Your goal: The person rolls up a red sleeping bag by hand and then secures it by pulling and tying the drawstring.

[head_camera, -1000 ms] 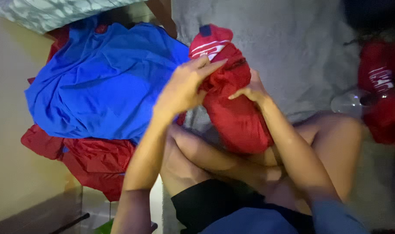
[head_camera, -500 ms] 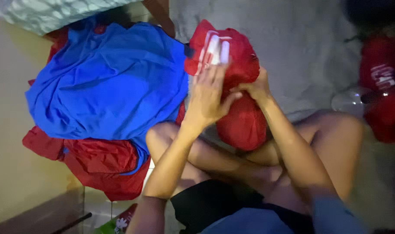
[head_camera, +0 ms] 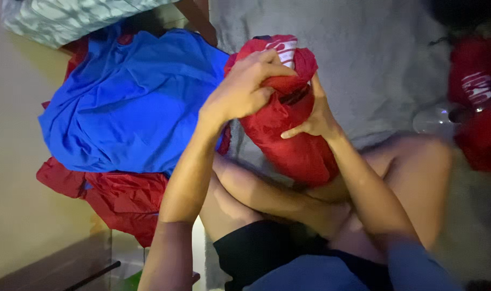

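Both hands gripped a rolled red garment (head_camera: 288,124) on the grey carpet (head_camera: 364,59), above the person's crossed legs. Left hand (head_camera: 243,89) closed over its top; right hand (head_camera: 313,116) pressed its side, fingers seemingly half curled. Blue cloth (head_camera: 132,102) lay just beside, toward the carpet's left edge.

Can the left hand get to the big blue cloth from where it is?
Probably yes. The left hand grips the red bundle, and the blue cloth lies right beside it with nothing between them, though the hand would have to let go first.
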